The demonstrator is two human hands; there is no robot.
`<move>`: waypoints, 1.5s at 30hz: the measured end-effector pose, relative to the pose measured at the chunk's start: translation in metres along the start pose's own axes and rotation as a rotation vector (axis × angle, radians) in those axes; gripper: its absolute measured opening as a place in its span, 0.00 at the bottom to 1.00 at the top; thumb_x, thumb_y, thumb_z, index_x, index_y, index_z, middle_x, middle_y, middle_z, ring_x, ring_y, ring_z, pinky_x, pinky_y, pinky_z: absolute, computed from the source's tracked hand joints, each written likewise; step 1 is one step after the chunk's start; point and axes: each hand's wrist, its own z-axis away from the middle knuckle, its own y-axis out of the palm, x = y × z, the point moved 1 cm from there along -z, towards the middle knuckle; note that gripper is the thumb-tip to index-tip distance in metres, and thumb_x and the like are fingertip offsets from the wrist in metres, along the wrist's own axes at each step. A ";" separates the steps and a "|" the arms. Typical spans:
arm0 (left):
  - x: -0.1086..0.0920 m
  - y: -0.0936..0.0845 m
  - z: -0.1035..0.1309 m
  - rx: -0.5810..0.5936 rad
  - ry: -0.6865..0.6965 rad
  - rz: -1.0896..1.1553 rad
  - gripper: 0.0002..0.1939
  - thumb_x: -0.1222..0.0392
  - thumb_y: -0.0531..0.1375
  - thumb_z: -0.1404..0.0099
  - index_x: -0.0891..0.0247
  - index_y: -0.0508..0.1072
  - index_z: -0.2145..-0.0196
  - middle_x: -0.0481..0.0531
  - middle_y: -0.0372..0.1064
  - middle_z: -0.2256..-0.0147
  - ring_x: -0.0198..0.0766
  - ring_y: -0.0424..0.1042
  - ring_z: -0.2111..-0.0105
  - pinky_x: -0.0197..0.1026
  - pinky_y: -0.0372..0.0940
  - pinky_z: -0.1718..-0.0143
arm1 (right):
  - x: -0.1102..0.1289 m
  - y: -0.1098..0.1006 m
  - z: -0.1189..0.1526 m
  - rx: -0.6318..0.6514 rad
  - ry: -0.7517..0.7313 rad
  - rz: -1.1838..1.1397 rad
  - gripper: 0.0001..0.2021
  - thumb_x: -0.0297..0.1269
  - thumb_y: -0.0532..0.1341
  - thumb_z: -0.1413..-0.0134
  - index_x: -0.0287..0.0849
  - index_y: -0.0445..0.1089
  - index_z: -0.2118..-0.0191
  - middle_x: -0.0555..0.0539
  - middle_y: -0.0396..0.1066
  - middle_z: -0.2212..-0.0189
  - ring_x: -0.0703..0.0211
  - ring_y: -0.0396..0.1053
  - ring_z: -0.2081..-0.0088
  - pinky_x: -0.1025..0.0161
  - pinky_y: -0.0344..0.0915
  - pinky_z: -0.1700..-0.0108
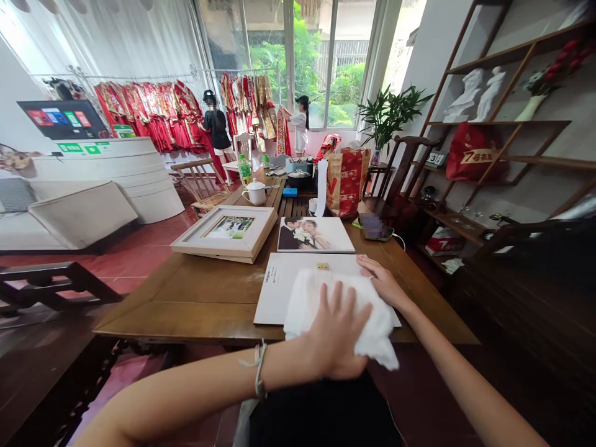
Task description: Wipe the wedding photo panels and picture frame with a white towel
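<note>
A white album or board point(274, 298) lies flat at the table's near edge, with small print on its left side and a small yellowish piece point(322, 266) on it. My left hand point(338, 329) rests with spread fingers on a crumpled white cloth point(305, 298), pressing it on the board; part of the cloth hangs over the edge. At the board's upper right corner lies my right hand point(379, 279), its fingers stretched out on the surface, holding nothing. Just beyond the board is a photo panel of a couple point(342, 236).
Stacked picture frames point(258, 239) lie on the wooden table point(186, 298) at left, near a lidded white cup point(255, 192). Behind the panel stands a red paper bag point(345, 183); a phone point(375, 227) with a cable lies right. Two people stand by red garments.
</note>
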 end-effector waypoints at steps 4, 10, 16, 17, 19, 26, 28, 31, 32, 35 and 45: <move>-0.009 -0.007 0.001 0.031 0.007 0.031 0.39 0.40 0.50 0.42 0.63 0.47 0.38 0.67 0.43 0.39 0.65 0.41 0.41 0.68 0.40 0.47 | -0.002 0.000 -0.001 -0.011 0.008 -0.029 0.17 0.39 0.53 0.46 0.46 0.70 0.52 0.46 0.65 0.46 0.53 0.56 0.41 0.48 0.50 0.39; 0.030 0.005 -0.061 0.000 -0.235 0.018 0.35 0.43 0.50 0.40 0.63 0.51 0.39 0.66 0.48 0.41 0.65 0.45 0.42 0.68 0.40 0.47 | -0.004 -0.002 0.000 -0.004 -0.001 -0.101 0.20 0.38 0.55 0.52 0.44 0.70 0.52 0.44 0.66 0.47 0.48 0.59 0.43 0.49 0.53 0.41; 0.017 0.012 -0.083 0.009 -0.369 -0.024 0.40 0.41 0.52 0.41 0.67 0.50 0.38 0.70 0.45 0.39 0.70 0.41 0.41 0.70 0.36 0.48 | -0.012 -0.003 0.000 -0.032 0.014 -0.125 0.22 0.41 0.58 0.56 0.42 0.70 0.52 0.42 0.67 0.48 0.44 0.62 0.45 0.49 0.57 0.44; 0.007 0.010 -0.078 0.019 -0.376 -0.039 0.40 0.42 0.53 0.42 0.68 0.50 0.38 0.70 0.44 0.39 0.70 0.41 0.41 0.70 0.35 0.48 | -0.014 -0.004 0.000 -0.034 0.007 -0.135 0.22 0.41 0.59 0.56 0.42 0.70 0.53 0.42 0.67 0.48 0.45 0.61 0.45 0.50 0.56 0.43; -0.016 0.008 -0.063 0.030 -0.368 -0.072 0.42 0.41 0.54 0.43 0.68 0.49 0.38 0.70 0.44 0.39 0.71 0.40 0.41 0.71 0.34 0.48 | -0.015 -0.005 -0.001 -0.021 -0.029 -0.156 0.21 0.42 0.59 0.55 0.43 0.71 0.53 0.44 0.67 0.48 0.47 0.59 0.43 0.51 0.53 0.41; -0.079 0.004 0.000 -0.001 -0.140 -0.096 0.48 0.38 0.56 0.47 0.71 0.49 0.38 0.71 0.39 0.39 0.71 0.35 0.40 0.72 0.34 0.46 | -0.012 -0.001 -0.004 -0.013 0.014 -0.080 0.16 0.37 0.55 0.49 0.47 0.71 0.54 0.47 0.66 0.47 0.52 0.58 0.42 0.47 0.49 0.38; -0.075 -0.001 0.005 0.024 -0.095 -0.050 0.44 0.40 0.55 0.44 0.69 0.49 0.38 0.70 0.39 0.38 0.69 0.35 0.40 0.70 0.36 0.46 | -0.011 0.000 -0.005 -0.016 0.029 -0.049 0.17 0.35 0.55 0.49 0.46 0.71 0.53 0.46 0.66 0.47 0.51 0.58 0.42 0.47 0.48 0.38; -0.052 -0.014 0.000 0.098 -0.100 0.029 0.37 0.43 0.52 0.40 0.64 0.52 0.39 0.67 0.41 0.38 0.65 0.39 0.40 0.67 0.39 0.45 | -0.010 0.001 -0.004 -0.013 0.015 -0.038 0.18 0.34 0.54 0.48 0.42 0.70 0.52 0.42 0.65 0.46 0.51 0.57 0.41 0.47 0.48 0.38; -0.041 -0.017 -0.004 0.126 -0.126 0.046 0.35 0.45 0.52 0.39 0.63 0.53 0.39 0.66 0.42 0.38 0.64 0.41 0.40 0.66 0.40 0.44 | -0.009 0.001 -0.003 -0.011 0.006 -0.042 0.18 0.34 0.53 0.48 0.40 0.70 0.51 0.41 0.65 0.46 0.50 0.57 0.41 0.48 0.49 0.38; -0.002 -0.021 -0.026 0.152 -0.257 0.042 0.31 0.47 0.51 0.38 0.62 0.55 0.40 0.66 0.46 0.39 0.61 0.45 0.41 0.63 0.42 0.44 | -0.006 0.000 -0.001 -0.011 -0.002 -0.051 0.18 0.35 0.54 0.48 0.40 0.70 0.51 0.40 0.65 0.46 0.50 0.57 0.42 0.48 0.50 0.39; 0.032 -0.007 -0.044 0.076 -0.131 0.011 0.30 0.50 0.49 0.38 0.68 0.54 0.41 0.66 0.46 0.39 0.56 0.44 0.40 0.63 0.45 0.45 | -0.004 0.000 -0.002 -0.017 -0.006 -0.016 0.18 0.34 0.54 0.49 0.45 0.70 0.52 0.45 0.66 0.47 0.52 0.59 0.42 0.48 0.51 0.39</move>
